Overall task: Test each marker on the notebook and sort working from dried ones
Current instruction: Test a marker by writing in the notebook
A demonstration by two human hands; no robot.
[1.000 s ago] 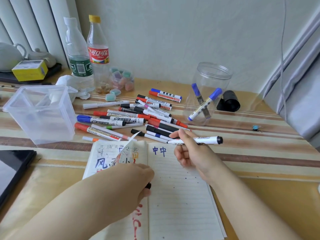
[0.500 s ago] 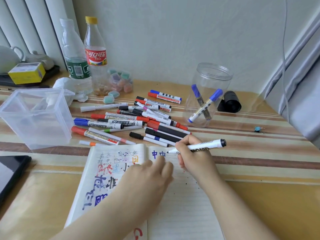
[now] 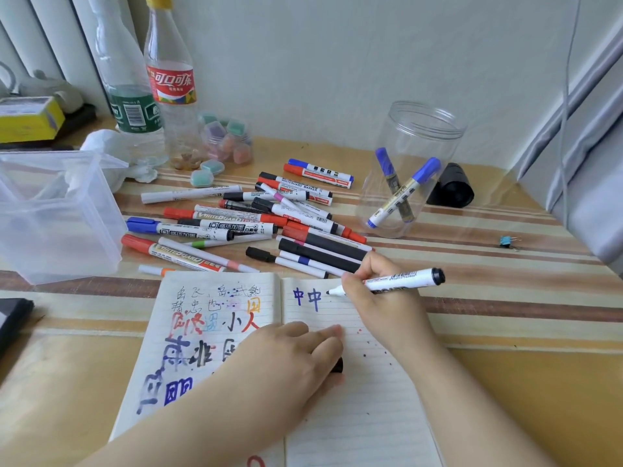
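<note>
An open lined notebook (image 3: 357, 412) lies in front of me, its left page covered in coloured test marks. My right hand (image 3: 381, 298) grips an uncapped black whiteboard marker (image 3: 404, 277), whose tip touches the right page just right of two blue characters. My left hand (image 3: 286, 362) rests flat across the notebook's fold and keeps a black cap (image 3: 337, 365) tucked under the fingers. A pile of several markers (image 3: 256, 220) lies behind the notebook. A round clear jar (image 3: 418, 129) at the back right holds two blue-capped markers (image 3: 401, 193).
A square clear plastic bin (image 3: 57, 214) stands at the left. Two plastic bottles (image 3: 151, 79) and a small tub of pastel erasers (image 3: 226, 136) stand at the back. A black lid (image 3: 451, 187) lies behind the jar, a dark tablet (image 3: 13, 318) at the left edge.
The left page has been laid flat and my left hand has moved up onto the fold. My right hand has lowered the marker tip to the right page.
</note>
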